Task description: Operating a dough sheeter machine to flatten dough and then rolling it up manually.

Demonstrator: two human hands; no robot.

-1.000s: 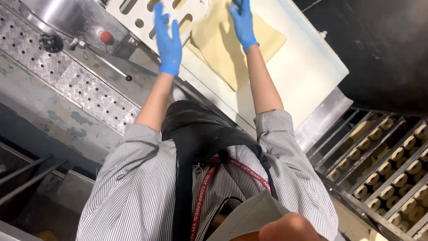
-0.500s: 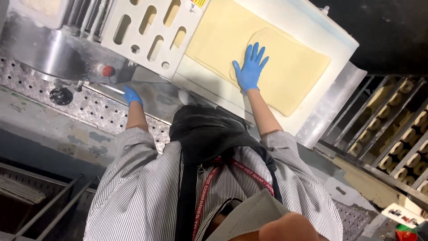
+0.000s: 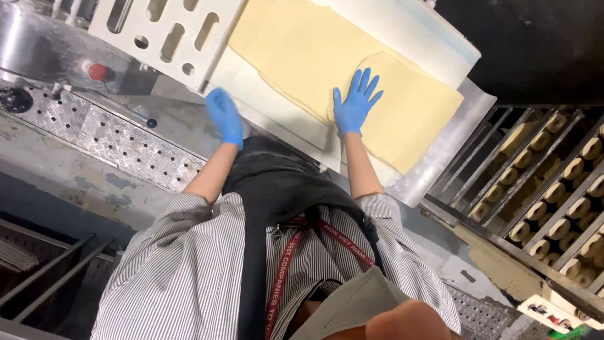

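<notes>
- Dough sheet (image 3: 327,63): flat on white belt (image 3: 277,104), long axis upper left to lower right.
- Right hand (image 3: 354,104): fingers spread, palm flat on the sheet, gripping nothing.
- Left hand (image 3: 225,116): at belt edge, grip can't tell.

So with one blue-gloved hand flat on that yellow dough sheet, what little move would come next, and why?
Probably a gentle press and slide outward with the right hand. It lies flat, fingers spread, on the dough sheet beside a raised curved fold. The left hand rests off the dough at the white belt edge.
</notes>
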